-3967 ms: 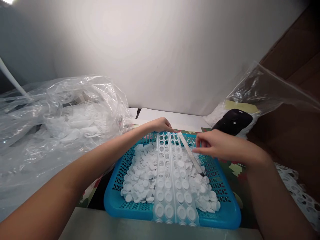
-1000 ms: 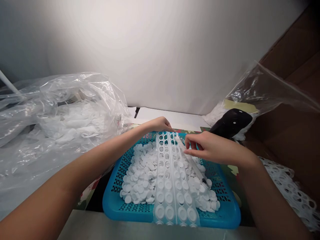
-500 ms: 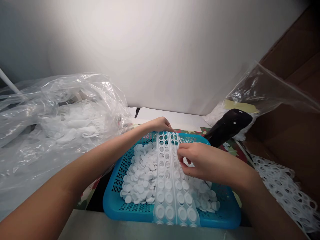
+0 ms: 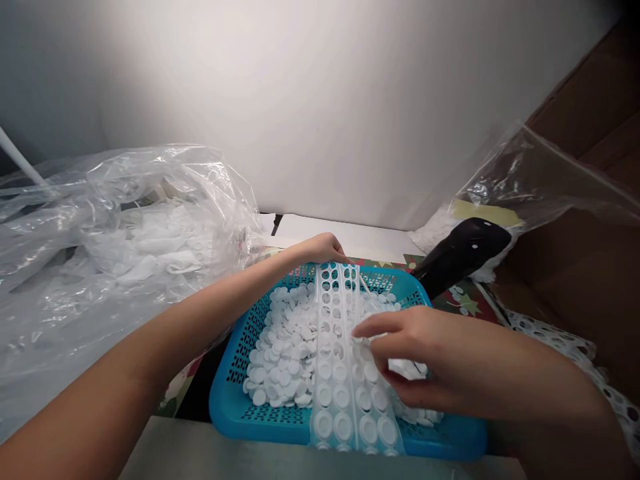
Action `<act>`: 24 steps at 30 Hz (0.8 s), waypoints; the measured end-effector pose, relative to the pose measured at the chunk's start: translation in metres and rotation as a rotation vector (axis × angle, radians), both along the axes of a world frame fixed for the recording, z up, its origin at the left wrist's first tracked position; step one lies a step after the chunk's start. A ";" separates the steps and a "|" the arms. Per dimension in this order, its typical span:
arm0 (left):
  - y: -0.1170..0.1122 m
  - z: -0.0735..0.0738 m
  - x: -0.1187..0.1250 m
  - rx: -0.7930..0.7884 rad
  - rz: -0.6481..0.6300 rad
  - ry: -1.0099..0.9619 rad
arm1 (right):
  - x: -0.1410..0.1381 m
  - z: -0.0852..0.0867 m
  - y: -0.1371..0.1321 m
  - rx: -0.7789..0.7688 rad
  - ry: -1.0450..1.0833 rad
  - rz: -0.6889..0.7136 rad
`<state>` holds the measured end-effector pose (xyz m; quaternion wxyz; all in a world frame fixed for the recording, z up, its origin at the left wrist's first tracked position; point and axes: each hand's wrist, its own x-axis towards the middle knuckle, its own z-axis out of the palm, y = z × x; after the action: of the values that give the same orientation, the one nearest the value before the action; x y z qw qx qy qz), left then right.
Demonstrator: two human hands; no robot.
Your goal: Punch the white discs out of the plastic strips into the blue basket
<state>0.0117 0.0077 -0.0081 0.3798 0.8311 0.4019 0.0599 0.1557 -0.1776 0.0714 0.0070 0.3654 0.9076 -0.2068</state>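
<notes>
A blue perforated basket (image 4: pixel 235 373) holds a heap of small white discs (image 4: pixel 285 347). A translucent white strip (image 4: pixel 340 373), with rows of round discs and punched-out holes, lies lengthwise across the basket. My left hand (image 4: pixel 320 250) grips the strip's far end at the basket's back rim, fingers curled. My right hand (image 4: pixel 440 360) lies over the strip's right side near the middle, fingers bent and pressing on the discs; a thin stick-like tool (image 4: pixel 367 287) pokes out beyond its fingers.
A large crumpled clear plastic bag (image 4: pixel 115 233) with white strips fills the left. A black device (image 4: pixel 460 257) and another clear bag (image 4: pixel 530 180) sit at the back right. Punched-out white strip (image 4: pixel 575 353) trails at the right. A metal table edge (image 4: pixel 200 453) runs along the front.
My right hand has slid from the strip's far end toward me, down its right side. The left hand has stayed put at the back rim.
</notes>
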 end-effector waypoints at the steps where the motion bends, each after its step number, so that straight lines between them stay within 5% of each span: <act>1: 0.001 -0.001 0.000 -0.004 0.000 -0.003 | 0.000 0.002 -0.003 -0.027 0.010 0.026; 5: 0.002 -0.003 0.000 0.015 -0.009 -0.002 | 0.004 0.008 -0.009 -0.064 0.023 -0.002; 14: -0.003 0.004 -0.001 -0.028 0.001 -0.010 | 0.036 -0.010 0.036 0.014 -0.050 -0.226; 24: -0.003 0.003 0.000 0.002 -0.003 0.012 | -0.001 -0.007 0.013 0.037 -0.033 -0.119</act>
<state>0.0117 0.0042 -0.0049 0.3767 0.8324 0.4027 0.0547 0.1551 -0.1643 0.0644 0.0030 0.4221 0.8877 -0.1839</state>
